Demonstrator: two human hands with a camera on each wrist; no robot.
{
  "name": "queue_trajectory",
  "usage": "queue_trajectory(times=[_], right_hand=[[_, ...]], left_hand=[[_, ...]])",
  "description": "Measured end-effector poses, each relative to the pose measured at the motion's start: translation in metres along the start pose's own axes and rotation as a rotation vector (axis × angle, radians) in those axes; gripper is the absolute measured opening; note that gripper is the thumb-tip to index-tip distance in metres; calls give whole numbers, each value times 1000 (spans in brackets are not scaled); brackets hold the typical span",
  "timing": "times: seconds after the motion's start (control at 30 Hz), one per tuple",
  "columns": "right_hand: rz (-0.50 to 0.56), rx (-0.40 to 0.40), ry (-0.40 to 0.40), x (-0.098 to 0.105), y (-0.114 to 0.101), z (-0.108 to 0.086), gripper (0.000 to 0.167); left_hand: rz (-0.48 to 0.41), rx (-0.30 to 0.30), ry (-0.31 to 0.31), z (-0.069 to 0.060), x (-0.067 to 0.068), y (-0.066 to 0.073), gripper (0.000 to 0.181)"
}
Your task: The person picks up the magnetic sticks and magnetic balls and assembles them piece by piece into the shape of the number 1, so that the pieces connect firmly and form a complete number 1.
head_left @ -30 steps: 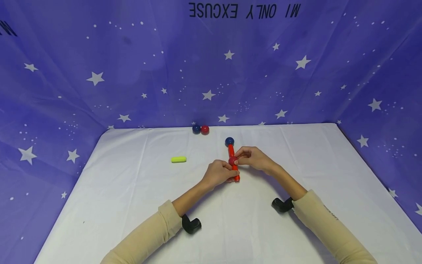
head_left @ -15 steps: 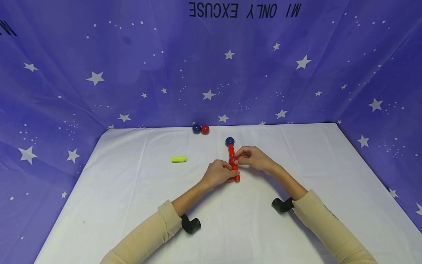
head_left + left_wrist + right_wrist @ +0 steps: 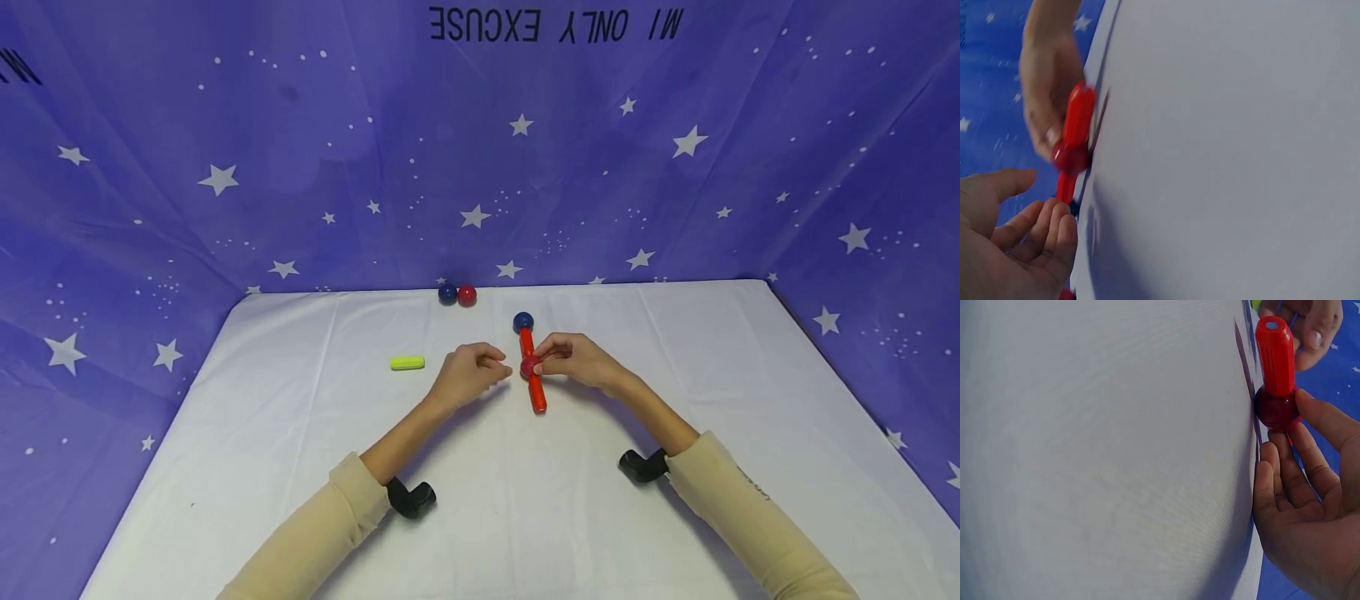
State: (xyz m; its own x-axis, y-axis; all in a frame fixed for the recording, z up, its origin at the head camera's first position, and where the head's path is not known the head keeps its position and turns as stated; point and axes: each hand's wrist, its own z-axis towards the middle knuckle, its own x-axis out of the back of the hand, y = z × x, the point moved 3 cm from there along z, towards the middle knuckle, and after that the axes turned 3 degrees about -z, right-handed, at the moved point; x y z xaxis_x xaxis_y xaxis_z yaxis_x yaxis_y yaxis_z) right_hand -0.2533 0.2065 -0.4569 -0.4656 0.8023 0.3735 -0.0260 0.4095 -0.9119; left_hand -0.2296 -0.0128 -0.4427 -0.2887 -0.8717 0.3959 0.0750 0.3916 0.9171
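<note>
In front of me hangs a purple-blue cloth (image 3: 480,150) with white stars, and below it the white table (image 3: 285,517) carries the work.

My right hand (image 3: 581,360) is the nearer one, because its thumb and fingers pinch the middle of a row (image 3: 526,343). My left hand (image 3: 467,373) holds nothing; the thumb is apart from the loosely bent fingers, and the row lies just to the right of these fingertips, not touching. The row's long axis is nearly straight and runs away from me, its far end leaning a little to the left.

It has a near red rod (image 3: 1277,359) and a far red rod (image 3: 527,340), with the pinched red ball (image 3: 1275,407) between them and a blue ball (image 3: 523,321) at the far end. Apart, on my left side, lies a yellow-green rod (image 3: 407,362). At the rear edge a second blue ball (image 3: 447,294) sits beside a second red ball (image 3: 467,296).

In the left wrist view, which is blurred, my own fingers cover most of the blue ball. I cannot tell whether the near end rests on the table.
</note>
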Motion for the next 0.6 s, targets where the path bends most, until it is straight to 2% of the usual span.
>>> queue_trajectory(times=[0.37,0.5,0.6], right_hand=[[-12,-8,-3,0,-1,1,21],[-14,-14,3,1,-1,0,22],[-16,-19,5,1,-1,0,22]], left_hand=[[-36,-98,233,27,54,-8,36],[-61,-68,316,41,67,-16,41],[-43,-30,372,51,73,-23,43]])
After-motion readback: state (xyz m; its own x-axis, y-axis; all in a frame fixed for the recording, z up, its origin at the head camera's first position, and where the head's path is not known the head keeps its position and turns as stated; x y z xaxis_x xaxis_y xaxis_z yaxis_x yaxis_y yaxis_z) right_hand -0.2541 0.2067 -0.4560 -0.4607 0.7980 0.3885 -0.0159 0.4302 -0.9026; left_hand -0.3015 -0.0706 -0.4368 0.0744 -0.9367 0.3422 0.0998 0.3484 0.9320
